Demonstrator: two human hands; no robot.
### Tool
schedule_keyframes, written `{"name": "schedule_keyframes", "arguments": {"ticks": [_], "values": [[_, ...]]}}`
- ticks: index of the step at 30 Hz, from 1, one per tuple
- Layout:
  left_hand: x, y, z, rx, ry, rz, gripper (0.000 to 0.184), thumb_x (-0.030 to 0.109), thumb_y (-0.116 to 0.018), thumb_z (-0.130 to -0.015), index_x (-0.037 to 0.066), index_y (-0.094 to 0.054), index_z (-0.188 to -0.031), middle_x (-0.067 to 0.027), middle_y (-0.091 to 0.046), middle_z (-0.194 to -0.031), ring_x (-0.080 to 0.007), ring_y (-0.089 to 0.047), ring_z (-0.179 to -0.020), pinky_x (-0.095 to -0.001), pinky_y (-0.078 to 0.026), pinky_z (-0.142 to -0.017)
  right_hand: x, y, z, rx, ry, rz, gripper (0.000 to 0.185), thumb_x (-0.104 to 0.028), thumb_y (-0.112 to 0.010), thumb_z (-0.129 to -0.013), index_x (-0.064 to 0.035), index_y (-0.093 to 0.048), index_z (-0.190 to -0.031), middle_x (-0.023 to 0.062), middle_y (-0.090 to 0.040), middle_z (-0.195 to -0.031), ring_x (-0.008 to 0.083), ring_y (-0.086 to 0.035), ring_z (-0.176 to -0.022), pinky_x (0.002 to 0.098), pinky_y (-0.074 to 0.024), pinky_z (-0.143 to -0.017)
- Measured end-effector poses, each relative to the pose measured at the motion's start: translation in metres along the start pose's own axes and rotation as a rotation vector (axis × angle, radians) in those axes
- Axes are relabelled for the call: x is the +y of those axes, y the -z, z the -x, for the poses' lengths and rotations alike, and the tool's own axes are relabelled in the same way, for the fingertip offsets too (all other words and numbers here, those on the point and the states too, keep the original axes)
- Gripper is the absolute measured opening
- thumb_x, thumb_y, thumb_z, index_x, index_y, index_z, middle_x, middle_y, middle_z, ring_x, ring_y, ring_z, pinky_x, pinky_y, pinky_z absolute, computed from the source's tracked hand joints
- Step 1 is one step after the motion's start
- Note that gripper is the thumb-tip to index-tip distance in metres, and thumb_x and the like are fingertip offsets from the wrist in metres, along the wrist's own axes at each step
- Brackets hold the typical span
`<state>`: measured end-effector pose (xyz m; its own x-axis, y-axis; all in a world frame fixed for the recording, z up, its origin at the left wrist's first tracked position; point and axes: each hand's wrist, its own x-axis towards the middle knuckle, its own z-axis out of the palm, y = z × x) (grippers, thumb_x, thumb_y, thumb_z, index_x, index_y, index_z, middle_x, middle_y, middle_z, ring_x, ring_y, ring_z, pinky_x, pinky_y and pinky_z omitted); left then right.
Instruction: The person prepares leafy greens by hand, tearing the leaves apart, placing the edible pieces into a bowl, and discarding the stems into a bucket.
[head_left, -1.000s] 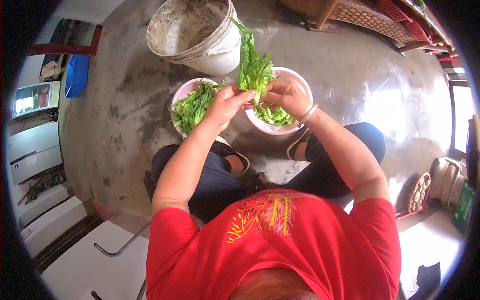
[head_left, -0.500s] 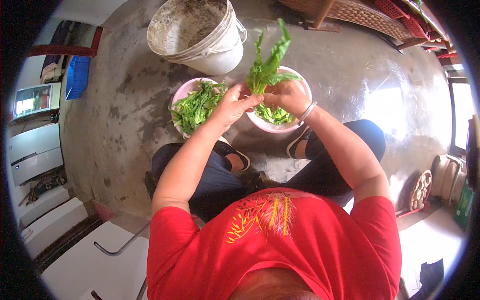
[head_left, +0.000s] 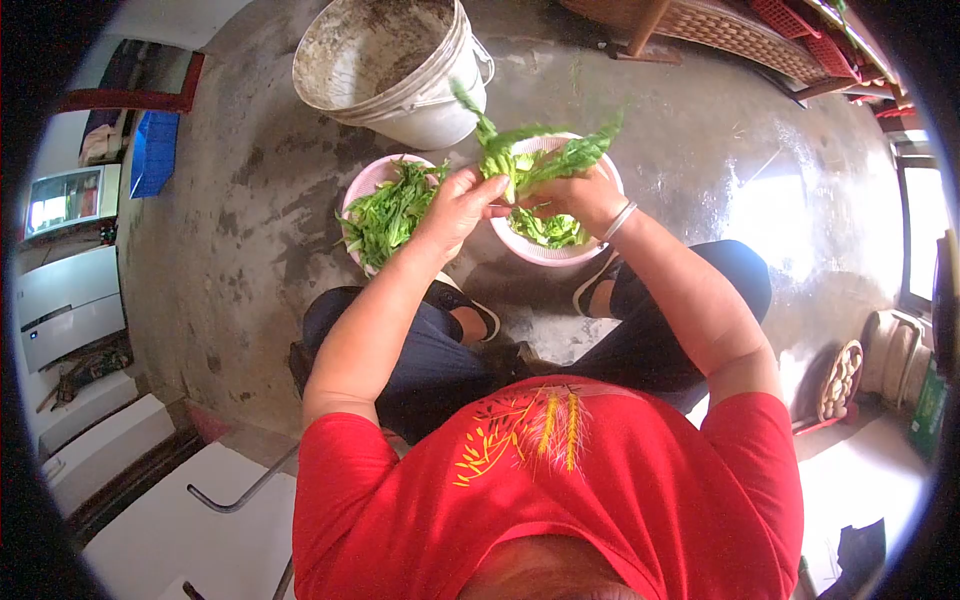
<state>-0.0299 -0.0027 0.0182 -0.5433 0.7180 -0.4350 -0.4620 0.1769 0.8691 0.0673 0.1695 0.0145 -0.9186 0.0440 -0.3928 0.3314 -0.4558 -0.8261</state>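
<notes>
Between my hands is a bunch of green leafy vegetable (head_left: 508, 165), its leaves spread upward and to the right. My left hand (head_left: 463, 208) pinches its base between thumb and fingers. Against the bunch's right side is my right hand (head_left: 580, 197), with a bangle at the wrist; its fingers are bent and partly covered by leaves. Beneath my right hand stands a pink basket (head_left: 612, 172) holding pale green leaves (head_left: 548, 230). Left of my left hand, a second pink basket (head_left: 362, 182) is heaped with darker leafy greens (head_left: 392, 213).
A dirty white bucket (head_left: 430, 115) stands on the concrete floor beyond the baskets. Woven wooden furniture (head_left: 735, 38) is at the top right. My knees and shoes are close behind the baskets. A bent metal rod (head_left: 235, 507) shows at lower left.
The bunch has turned between my hands; its leaves, upright before, now fan out to the left and right. My hands have shifted slightly around its base.
</notes>
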Motion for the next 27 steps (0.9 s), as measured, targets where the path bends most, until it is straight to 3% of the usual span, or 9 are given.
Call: {"name": "schedule_keyframes", "arguments": {"ticks": [5, 11, 14, 17, 18, 21, 25, 27], "values": [[0.001, 0.006, 0.0, 0.048, 0.019, 0.093, 0.024, 0.023, -0.057, -0.087, 0.002, -0.057, -0.099, -0.0054, -0.06, -0.092, -0.0115, -0.059, -0.078, -0.026, -0.051, -0.072, -0.004, 0.001, 0.004, -0.023, -0.012, -0.141, 0.027, -0.003, -0.059, -0.078, 0.0041, -0.053, -0.103, 0.0158, -0.061, -0.097, 0.0269, -0.063, -0.086, 0.0341, -0.055, -0.069], [0.005, 0.009, 0.002, 0.021, 0.04, 0.104, 0.029, 0.022, -0.055, -0.088, 0.002, -0.054, -0.108, -0.0089, -0.062, -0.093, -0.0157, -0.061, -0.082, -0.0248, -0.05, -0.071, -0.001, 0.0, 0.005, -0.042, -0.059, -0.051, 0.028, -0.007, -0.06, -0.079, 0.0022, -0.055, -0.105, 0.0122, -0.062, -0.097, 0.0232, -0.064, -0.083, 0.0316, -0.0543, -0.067], [0.009, 0.007, 0.004, 0.012, 0.037, 0.114, 0.023, 0.021, -0.056, -0.088, 0.002, -0.056, -0.101, -0.0069, -0.062, -0.092, -0.0132, -0.06, -0.08, -0.0254, -0.049, -0.072, 0.003, 0.006, 0.002, -0.027, -0.145, 0.071, 0.028, -0.014, -0.06, -0.081, 0.0005, -0.057, -0.105, 0.0119, -0.064, -0.088, 0.0202, -0.064, -0.081, 0.0314, -0.0544, -0.065], [0.009, 0.008, 0.005, 0.006, 0.013, 0.122, 0.022, 0.019, -0.056, -0.087, 0.003, -0.055, -0.103, -0.0072, -0.061, -0.093, -0.013, -0.06, -0.081, -0.0242, -0.049, -0.07, 0.005, 0.014, -0.003, 0.021, -0.311, 0.683, 0.029, -0.026, -0.058, -0.082, -0.0033, -0.062, -0.099, 0.0132, -0.065, -0.08, 0.0177, -0.065, -0.077, 0.0309, -0.0535, -0.064], [0.009, 0.007, 0.005, -0.002, 0.021, 0.13, 0.022, 0.018, -0.056, -0.087, 0.003, -0.055, -0.104, -0.0071, -0.061, -0.094, -0.0129, -0.06, -0.081, -0.0238, -0.049, -0.069, 0.022, 0.027, -0.013, 0.014, -0.223, 1.055, 0.034, -0.037, -0.055, -0.082, -0.0072, -0.066, -0.093, 0.0145, -0.064, -0.072, 0.017, -0.065, -0.068, 0.0309, -0.0518, -0.061], [0.012, 0.006, 0.007, -0.025, 0.042, 0.139, 0.024, 0.017, -0.057, -0.086, 0.004, -0.053, -0.106, -0.0062, -0.06, -0.094, -0.0123, -0.059, -0.081, -0.0228, -0.049, -0.068, 0.025, 0.032, -0.01, 0.109, 0.217, 1.474, 0.038, -0.042, -0.055, -0.081, -0.0073, -0.067, -0.09, 0.0157, -0.064, -0.07, 0.019, -0.064, -0.063, 0.0326, -0.0502, -0.059], [0.014, -0.003, 0.012, -0.034, 0.026, 0.086, 0.026, 0.016, -0.06, -0.085, 0.004, -0.053, -0.107, -0.0035, -0.06, -0.093, -0.01, -0.057, -0.078, -0.0224, -0.049, -0.068, 0.0, 0.013, -0.008, 0.038, 0.168, 0.635, 0.032, -0.032, -0.058, -0.083, -0.0012, -0.064, -0.089, 0.0095, -0.064, -0.071, 0.0119, -0.061, -0.064, 0.0266, -0.048, -0.055], [0.012, -0.004, 0.012, -0.033, -0.001, 0.038, 0.028, 0.016, -0.062, -0.083, 0.004, -0.054, -0.107, -0.0027, -0.059, -0.092, -0.009, -0.056, -0.078, -0.0225, -0.048, -0.069, -0.009, -0.002, 0.0, 0.015, 0.189, 0.493, 0.032, -0.03, -0.06, -0.084, 0.001, -0.062, -0.091, 0.005, -0.063, -0.073, 0.0105, -0.058, -0.061, 0.0225, -0.0456, -0.054]]}}
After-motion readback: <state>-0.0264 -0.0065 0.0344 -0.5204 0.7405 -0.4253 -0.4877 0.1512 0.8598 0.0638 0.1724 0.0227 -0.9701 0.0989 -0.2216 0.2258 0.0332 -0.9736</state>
